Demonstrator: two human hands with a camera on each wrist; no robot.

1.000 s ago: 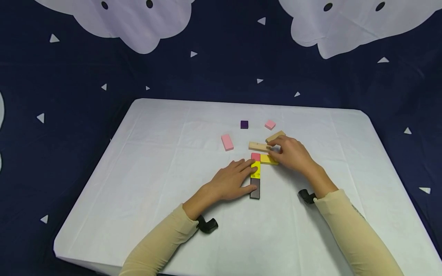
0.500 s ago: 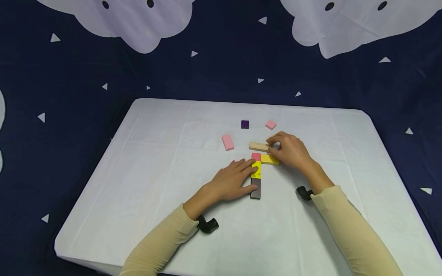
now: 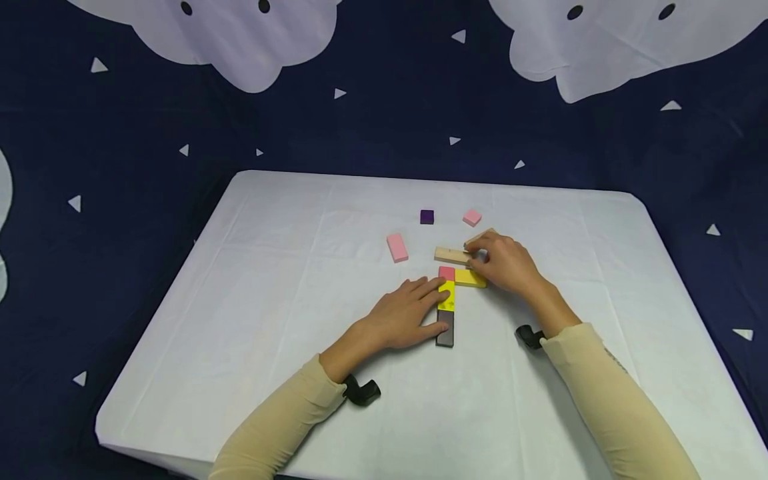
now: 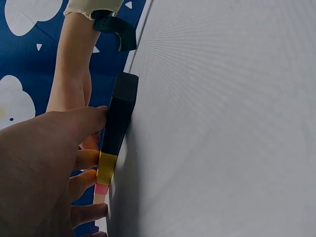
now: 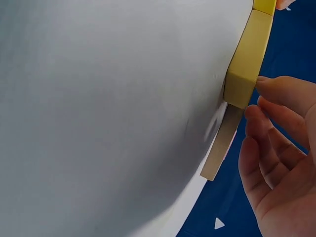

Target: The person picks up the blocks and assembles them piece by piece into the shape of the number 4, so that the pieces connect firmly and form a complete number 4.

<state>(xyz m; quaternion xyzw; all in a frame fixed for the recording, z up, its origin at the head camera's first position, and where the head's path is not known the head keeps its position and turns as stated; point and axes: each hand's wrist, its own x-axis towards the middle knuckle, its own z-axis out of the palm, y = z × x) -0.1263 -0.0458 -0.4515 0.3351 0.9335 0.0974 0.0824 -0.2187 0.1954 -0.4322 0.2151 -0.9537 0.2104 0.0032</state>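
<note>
Currently, right fingers (image 3: 483, 243) pinch a pale, oblong wooden block (image 3: 450, 255); left fingers (image 3: 432, 286) lie loosely spread.

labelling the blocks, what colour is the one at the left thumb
Dark grey block, seen best in the head view.

Left grip (image 3: 403, 317) palm-down, thumb spread, right grip (image 3: 509, 265) curled

Head view: white table (image 3: 240, 307), faintly creased, rounded far corners, fills centre and lower frame. Navy backdrop (image 3: 390, 120) behind it and at both sides. Two pale clouds (image 3: 240, 40) at upper left and upper right, each with two dark ovals (image 3: 264, 6), cut off above. Small white triangles (image 3: 75, 203) scattered over the backdrop.
</note>
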